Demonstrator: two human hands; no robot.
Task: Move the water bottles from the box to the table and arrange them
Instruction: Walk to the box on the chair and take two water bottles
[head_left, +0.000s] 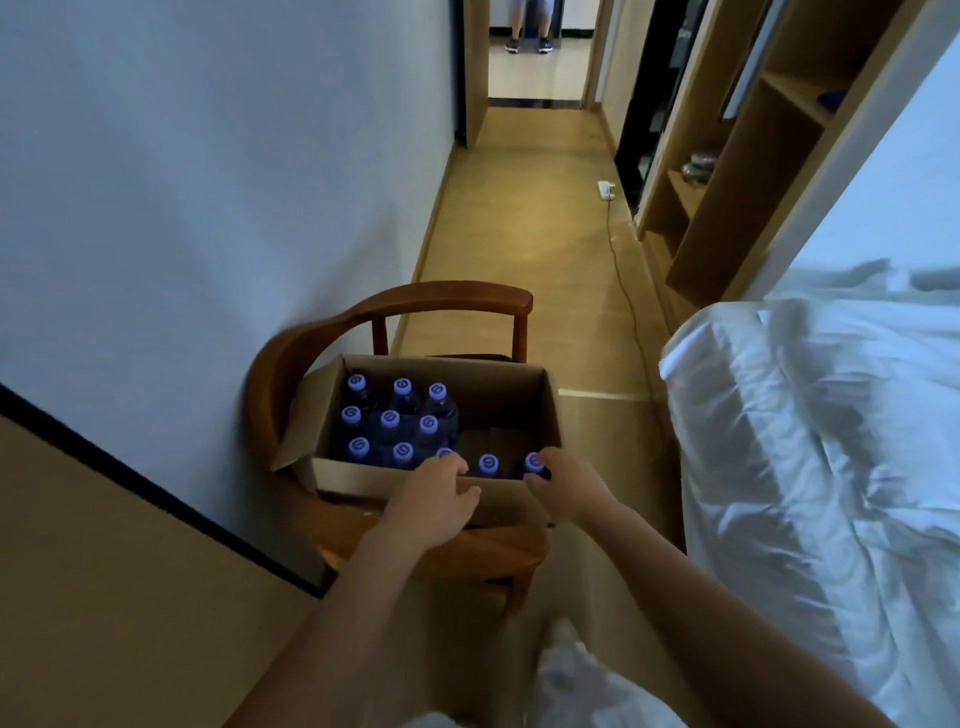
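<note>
both hands (436, 499) (563, 486) curl fingers onto bottles (395, 421) in the box (540, 415); part emptied, eleven left.

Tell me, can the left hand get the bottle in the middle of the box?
Probably yes. The box is open on top, the left hand is at its near edge, and nothing covers the middle bottle.

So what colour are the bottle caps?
The caps look pale purple with a dark swirl, seen in the head view.

Bottles (389, 421) stand in box (519, 400) on chair (457, 299), bed (810, 441) right.
</note>
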